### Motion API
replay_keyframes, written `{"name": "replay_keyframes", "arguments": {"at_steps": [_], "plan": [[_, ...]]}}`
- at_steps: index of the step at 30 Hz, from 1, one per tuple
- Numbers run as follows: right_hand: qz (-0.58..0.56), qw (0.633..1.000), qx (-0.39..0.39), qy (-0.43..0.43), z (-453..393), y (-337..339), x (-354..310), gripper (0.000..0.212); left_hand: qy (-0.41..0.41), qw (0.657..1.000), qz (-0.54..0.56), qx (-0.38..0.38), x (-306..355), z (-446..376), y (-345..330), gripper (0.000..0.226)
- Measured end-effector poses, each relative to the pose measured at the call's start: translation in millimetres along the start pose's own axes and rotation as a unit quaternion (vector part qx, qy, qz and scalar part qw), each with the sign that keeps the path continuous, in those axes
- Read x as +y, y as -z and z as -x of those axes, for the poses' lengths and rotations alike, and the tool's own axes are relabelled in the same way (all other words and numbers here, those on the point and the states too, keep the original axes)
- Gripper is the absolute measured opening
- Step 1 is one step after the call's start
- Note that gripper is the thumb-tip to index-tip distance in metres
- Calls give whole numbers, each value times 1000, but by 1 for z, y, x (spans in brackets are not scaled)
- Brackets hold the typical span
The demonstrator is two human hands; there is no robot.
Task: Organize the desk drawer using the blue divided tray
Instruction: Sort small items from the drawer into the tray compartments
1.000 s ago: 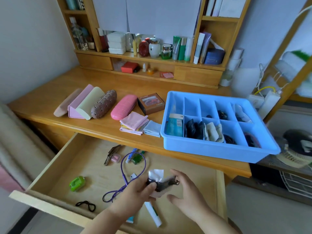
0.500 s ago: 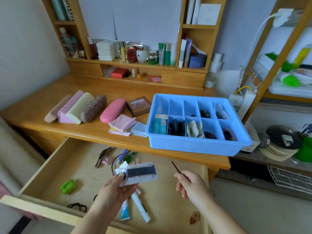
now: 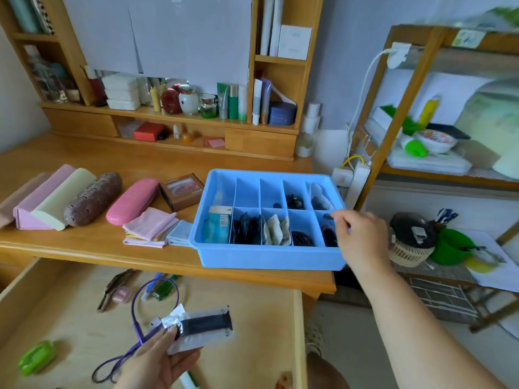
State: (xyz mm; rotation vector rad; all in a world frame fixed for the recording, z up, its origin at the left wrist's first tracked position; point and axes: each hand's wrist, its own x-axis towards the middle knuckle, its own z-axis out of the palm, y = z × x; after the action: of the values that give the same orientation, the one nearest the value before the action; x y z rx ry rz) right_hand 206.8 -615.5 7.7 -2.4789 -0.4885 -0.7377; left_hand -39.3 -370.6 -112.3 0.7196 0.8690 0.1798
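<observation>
Head view shows us sorting small things out of the open drawer (image 3: 298, 327) into the blue tray (image 3: 269, 256), which sits on the desk (image 3: 118, 248) just above and beyond the drawer. Our right hand (image 3: 361, 234) hangs over the tray's near right corner, fingers bunched toward the thumb as if pinching something thin. We cannot make out what is in that pinch, so we cannot tell whether it holds anything. Directly under those fingertips lies the front right compartment, with a dark coiled item already in it.

Our left hand (image 3: 157, 360) is low over the drawer, well apart from the right, thumb pressed on a clear packet (image 3: 202, 328) with a dark strip inside. The packet lies across the fingers, its free end pointing toward the tray.

We judge the step in hand to be a drop into that right-hand compartment. If the pinch does hold a small piece, the next move calls for parting the fingers straight over the cell, clear of the dividers. After that, the packet wants a cell long enough for it. The back-row cells left of the right hand look mostly free, though the dividers hide parts of them.

Left of the packet, scissors (image 3: 116, 286), a purple cord (image 3: 137, 324) and a green clip (image 3: 36, 356) wait in the drawer.
</observation>
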Motion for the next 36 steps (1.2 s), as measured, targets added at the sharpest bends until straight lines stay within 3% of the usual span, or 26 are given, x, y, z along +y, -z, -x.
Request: {"name": "replay_keyframes", "arguments": {"at_steps": [2, 5, 6, 8, 10, 11, 14, 17, 19, 27, 31, 36], "plan": [[54, 998, -35, 2, 11, -9, 0, 21, -3, 1000, -4, 4, -1, -1, -4, 39], [146, 978, -150, -15, 24, -17, -4, 55, -13, 1000, 7, 13, -4, -2, -8, 29], [138, 978, -153, -18, 26, -15, -6, 63, -10, 1000, 7, 5, -4, -1, -8, 24], [60, 995, -80, -5, 33, -6, -12, 62, 2, 999, 1, -34, -2, 3, -10, 20], [-30, 997, 27, 65, 49, 2, -25, 44, 1, 998, 2, -70, 1, 9, -14, 22], [-71, 991, 35, 110, 61, 3, -34, 36, 0, 996, 4, -86, 2, 11, -15, 23], [-189, 957, -108, 191, 104, -2, -71, 28, 7, 989, -8, -149, 7, 23, -20, 29], [-203, 917, -281, 196, 137, -15, -90, 58, 18, 979, -39, -201, 12, 33, -21, 34], [-192, 897, -345, 198, 150, -26, -94, 56, 10, 973, -73, -220, 14, 38, -19, 33], [-272, 855, -438, 59, 163, -27, -102, 7, -71, 988, -89, -108, 19, 34, -4, 41], [-324, 849, -416, -20, 160, -23, -111, 11, -155, 954, -257, -20, 14, 30, -19, 22], [-240, 887, -394, -2, 143, -23, -122, 49, -206, 925, -320, -20, 4, 45, -60, 19]]}}
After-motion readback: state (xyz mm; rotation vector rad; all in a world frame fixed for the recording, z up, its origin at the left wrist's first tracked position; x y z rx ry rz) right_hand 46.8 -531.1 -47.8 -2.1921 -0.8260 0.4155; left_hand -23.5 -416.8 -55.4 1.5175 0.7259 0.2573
